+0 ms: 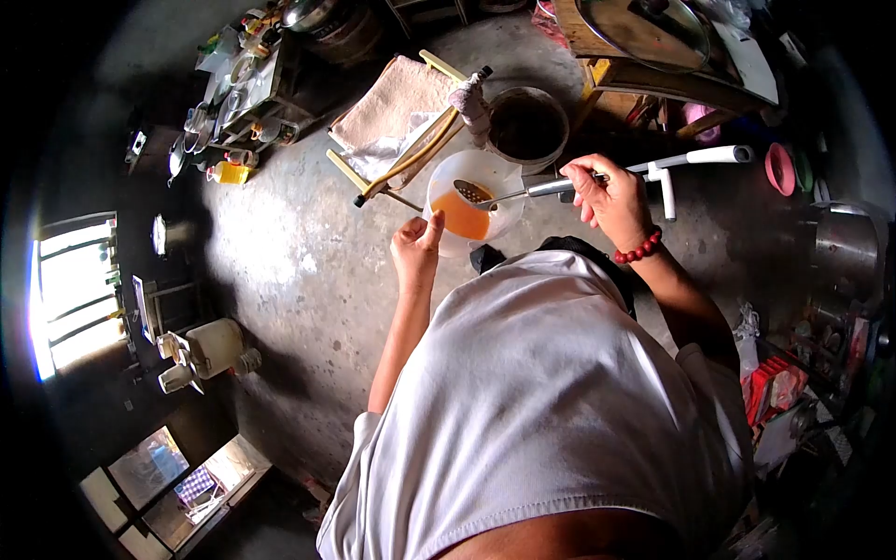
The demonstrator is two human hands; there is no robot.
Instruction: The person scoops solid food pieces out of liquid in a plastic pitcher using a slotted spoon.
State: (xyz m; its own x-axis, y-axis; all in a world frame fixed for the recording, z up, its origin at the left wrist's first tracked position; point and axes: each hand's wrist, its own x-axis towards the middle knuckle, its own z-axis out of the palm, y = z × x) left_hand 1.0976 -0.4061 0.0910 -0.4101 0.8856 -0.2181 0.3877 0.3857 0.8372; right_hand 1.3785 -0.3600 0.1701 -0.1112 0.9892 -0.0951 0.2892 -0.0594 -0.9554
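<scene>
A whitish translucent bowl (509,224) holds an orange liquid (464,220). My left hand (416,245) grips the bowl's near left rim, thumb up and fingers curled. In my right hand (607,198), which wears a red bead bracelet (639,248), is the handle of a slotted metal ladle (474,193). The ladle's perforated head is inside the bowl, by the upper edge of the orange liquid. Whether it touches the liquid I cannot tell.
Beyond the bowl are a dark round bucket (528,126) and a folding chair with a beige cloth (397,98). A white-and-grey tubular handle (700,157) lies right of them. Wooden table (583,33) at top right; cluttered shelf (266,79) at upper left.
</scene>
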